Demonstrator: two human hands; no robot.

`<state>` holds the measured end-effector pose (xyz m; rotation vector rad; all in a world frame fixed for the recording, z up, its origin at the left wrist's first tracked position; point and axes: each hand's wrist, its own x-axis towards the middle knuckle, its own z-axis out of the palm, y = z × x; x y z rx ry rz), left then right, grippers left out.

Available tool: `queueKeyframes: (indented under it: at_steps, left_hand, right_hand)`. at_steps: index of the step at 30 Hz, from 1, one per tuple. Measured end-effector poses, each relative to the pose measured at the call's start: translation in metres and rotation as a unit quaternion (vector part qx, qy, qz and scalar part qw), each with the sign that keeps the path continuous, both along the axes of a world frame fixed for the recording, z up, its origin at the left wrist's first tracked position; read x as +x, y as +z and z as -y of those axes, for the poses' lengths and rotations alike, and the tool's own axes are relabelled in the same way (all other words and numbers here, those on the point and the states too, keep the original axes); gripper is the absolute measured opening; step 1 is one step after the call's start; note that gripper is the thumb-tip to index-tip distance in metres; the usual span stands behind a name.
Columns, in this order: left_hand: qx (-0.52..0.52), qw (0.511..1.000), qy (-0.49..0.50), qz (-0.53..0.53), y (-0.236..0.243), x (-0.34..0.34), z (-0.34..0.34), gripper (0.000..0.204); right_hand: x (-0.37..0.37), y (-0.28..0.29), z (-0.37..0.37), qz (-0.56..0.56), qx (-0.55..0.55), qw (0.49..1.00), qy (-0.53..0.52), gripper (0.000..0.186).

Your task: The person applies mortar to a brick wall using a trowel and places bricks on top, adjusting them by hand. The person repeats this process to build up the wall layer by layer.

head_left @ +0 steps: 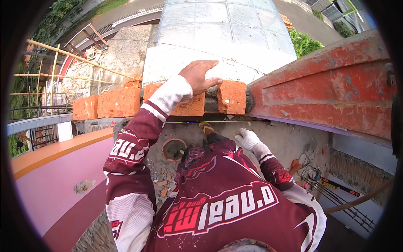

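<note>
Left hand: bare left hand lies flat on the top of an orange brick in the wall course, fingers spread, thumb over the brick's right end; it presses rather than grips.
Right hand: gloved right hand hangs low near the chest, closed round the handle of a trowel whose blade points left just under the bricks.
Brick in hand: it sits in the top course, with a wet grey mortar joint between it and the shorter brick on its right.
Course to the left: two more bricks run on in line toward the left.
Guide line: a thin string is stretched along the front of the course, just below the bricks.
Right of the course: a red-painted steel beam butts against the last brick.
Below: a round bucket stands on rubble-strewn concrete.
Step, as I judge it: seating and levelling the brick in its bed.
Next move, as I judge it: calls for checking the face against the string and striking off squeezed mortar with the trowel.
</note>
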<state>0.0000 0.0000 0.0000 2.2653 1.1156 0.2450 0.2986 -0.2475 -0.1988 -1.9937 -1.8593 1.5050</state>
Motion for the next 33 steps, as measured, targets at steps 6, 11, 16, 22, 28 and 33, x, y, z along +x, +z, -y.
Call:
queueKeyframes:
  at_steps: [6, 11, 16, 22, 28, 33]
  left_hand:
    - [0.197, 0.961, 0.129, 0.143, 0.066, -0.085, 0.063, 0.033]
    - [0.275, 0.767, 0.369, 0.448, 0.033, -0.123, 0.155, 0.022]
    - [-0.208, 0.635, 0.572, 0.476, -0.091, -0.114, 0.184, 0.046]
    - [-0.334, 0.565, 0.558, 0.509, -0.113, -0.087, 0.150, 0.092]
    - [-0.295, 0.545, 0.562, 0.547, -0.104, -0.074, 0.139, 0.071]
    - [-0.274, 0.543, 0.562, 0.561, -0.106, -0.073, 0.145, 0.062]
  right_hand:
    - [-0.078, 0.212, -0.053, -0.330, 0.065, 0.931, 0.142, 0.021]
    - [-0.126, 0.310, -0.113, -0.452, 0.271, 0.850, 0.004, 0.022]
    - [-0.210, 0.344, -0.208, -0.344, 0.548, 0.755, 0.105, 0.031]
    - [-0.231, 0.218, -0.221, -0.075, 0.578, 0.767, 0.268, 0.045]
    - [-0.228, 0.203, -0.216, 0.062, 0.453, 0.822, 0.340, 0.056]
    - [-0.250, 0.215, -0.215, 0.001, 0.499, 0.814, 0.297, 0.054]
